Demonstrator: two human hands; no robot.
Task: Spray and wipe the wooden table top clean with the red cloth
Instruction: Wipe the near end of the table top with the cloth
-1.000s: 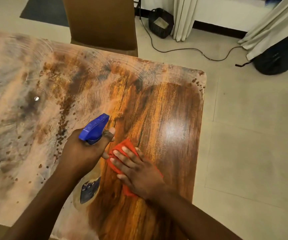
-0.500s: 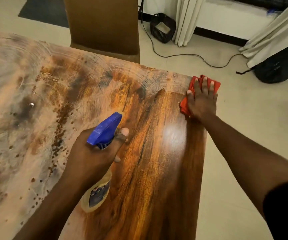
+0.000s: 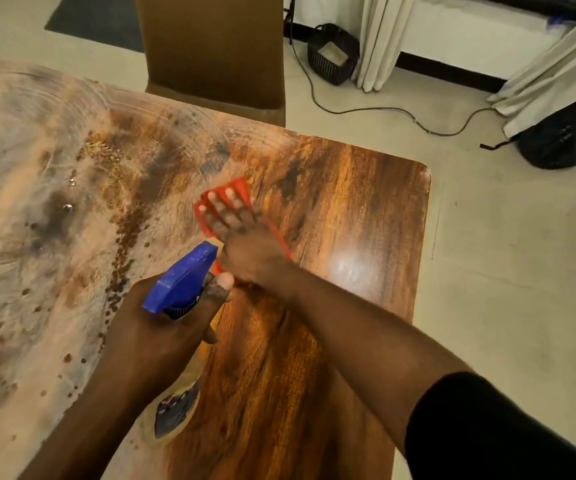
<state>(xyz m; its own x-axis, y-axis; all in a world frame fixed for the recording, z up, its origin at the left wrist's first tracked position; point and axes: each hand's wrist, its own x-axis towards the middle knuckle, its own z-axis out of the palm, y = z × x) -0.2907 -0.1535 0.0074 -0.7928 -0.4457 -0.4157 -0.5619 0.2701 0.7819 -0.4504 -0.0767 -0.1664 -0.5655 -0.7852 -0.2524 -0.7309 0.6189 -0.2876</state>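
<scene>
The wooden table top [image 3: 366, 216] fills the left and middle of the head view. Its right part is glossy dark wood; its left part is coated in pale, smeared film with brown specks. My right hand [image 3: 241, 237] lies flat with spread fingers on the red cloth [image 3: 239, 187], pressing it on the table at the border between the filmy and glossy areas. My left hand [image 3: 155, 337] grips a spray bottle [image 3: 182, 282] with a blue trigger head, held just above the table near my right wrist. The bottle's body is partly hidden under my hand.
A brown chair [image 3: 213, 50] stands pushed against the table's far edge. On the tiled floor beyond lie a black cable [image 3: 383, 109], a small black basket [image 3: 331, 53], pale curtains [image 3: 380, 36] and a dark bag [image 3: 570, 133] at the right.
My right hand slid the red cloth from near my left hand out to the far right corner, then back left to the middle of the table. My left hand with the bottle stayed roughly in place.
</scene>
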